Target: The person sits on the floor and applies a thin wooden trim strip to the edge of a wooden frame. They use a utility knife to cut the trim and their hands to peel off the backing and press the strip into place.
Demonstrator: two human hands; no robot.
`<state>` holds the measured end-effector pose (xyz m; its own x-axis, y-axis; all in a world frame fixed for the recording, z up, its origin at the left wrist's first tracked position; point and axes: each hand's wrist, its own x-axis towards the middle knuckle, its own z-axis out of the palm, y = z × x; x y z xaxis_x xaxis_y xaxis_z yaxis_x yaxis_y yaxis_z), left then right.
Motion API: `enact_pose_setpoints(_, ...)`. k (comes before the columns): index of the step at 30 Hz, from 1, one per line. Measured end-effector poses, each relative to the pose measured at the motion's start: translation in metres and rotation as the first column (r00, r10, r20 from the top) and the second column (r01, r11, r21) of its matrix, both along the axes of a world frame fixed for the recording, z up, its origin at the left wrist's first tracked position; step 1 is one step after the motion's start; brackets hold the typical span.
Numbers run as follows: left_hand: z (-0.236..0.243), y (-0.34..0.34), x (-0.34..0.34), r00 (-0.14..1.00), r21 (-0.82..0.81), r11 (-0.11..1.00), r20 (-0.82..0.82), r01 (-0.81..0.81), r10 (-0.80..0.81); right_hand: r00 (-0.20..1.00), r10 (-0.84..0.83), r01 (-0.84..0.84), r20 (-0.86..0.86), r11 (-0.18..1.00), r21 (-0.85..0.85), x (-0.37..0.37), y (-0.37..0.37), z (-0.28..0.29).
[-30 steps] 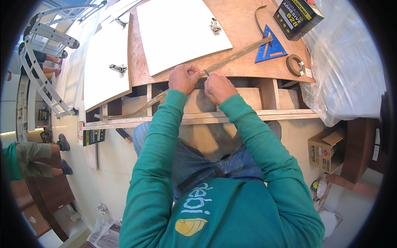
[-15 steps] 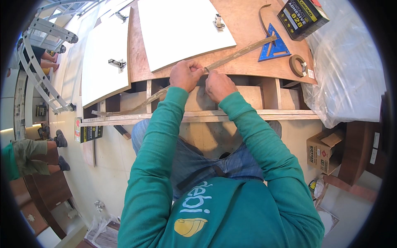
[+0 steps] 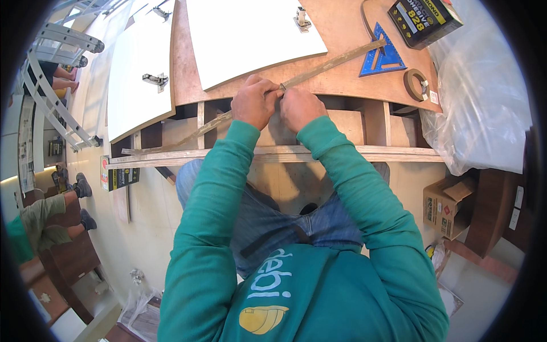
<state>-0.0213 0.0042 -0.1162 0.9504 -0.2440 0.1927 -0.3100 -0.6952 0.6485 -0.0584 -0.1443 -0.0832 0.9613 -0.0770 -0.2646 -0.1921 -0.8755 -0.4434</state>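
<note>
A long, thin brown edging strip point(image 3: 333, 64) runs slantwise from the blue speed square down past my hands to the lower left. My left hand point(image 3: 254, 102) pinches it near the middle. Close against it, my right hand point(image 3: 302, 109) is closed, its fingers curled by the same spot on the strip. Something small and dark shows between the two hands' fingertips, too small to name. The far end of the strip lies over the blue speed square point(image 3: 393, 60) on a plywood board point(image 3: 347, 80). A roll of brown edging point(image 3: 411, 85) rests at the board's right.
Two white panels with metal hinges, one on the left point(image 3: 142, 62) and one in the middle point(image 3: 245, 40), lie on the board. An adhesive tin point(image 3: 424, 25) stands far right beside plastic sheeting point(image 3: 478, 97). Below is an open-framed cabinet edge point(image 3: 342, 153). A ladder point(image 3: 48, 94) and another person's legs point(image 3: 68, 205) are left.
Both hands stay together on the strip, with the right hand shifted slightly up and left. The whole view has shifted a little.
</note>
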Motion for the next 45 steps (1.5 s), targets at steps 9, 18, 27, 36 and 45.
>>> enact_pose_setpoints(9,-0.007,-0.004,-0.005,0.99,0.062,0.998,0.136,0.015,-0.023,1.0,-0.001,0.001,-0.002,1.0,0.011,-0.003,-0.002,0.004)
enact_pose_setpoints(18,-0.019,0.001,-0.004,0.98,0.097,0.995,0.197,0.017,-0.036,1.0,0.01,-0.01,-0.003,1.0,0.013,-0.003,0.001,0.0)
enact_pose_setpoints(27,-0.022,0.001,-0.003,0.973,0.113,0.994,0.23,0.009,-0.035,1.0,0.008,-0.008,0.005,1.0,0.002,-0.003,0.001,-0.002)
enact_pose_setpoints(36,-0.027,0.003,-0.003,0.968,0.136,0.991,0.246,0.011,-0.045,1.0,0.014,-0.014,-0.027,1.0,-0.019,-0.004,0.002,-0.001)
enact_pose_setpoints(45,-0.03,0.003,-0.004,0.962,0.156,0.988,0.271,-0.005,-0.038,0.999,0.028,-0.03,-0.043,0.999,-0.038,-0.005,0.001,-0.003)
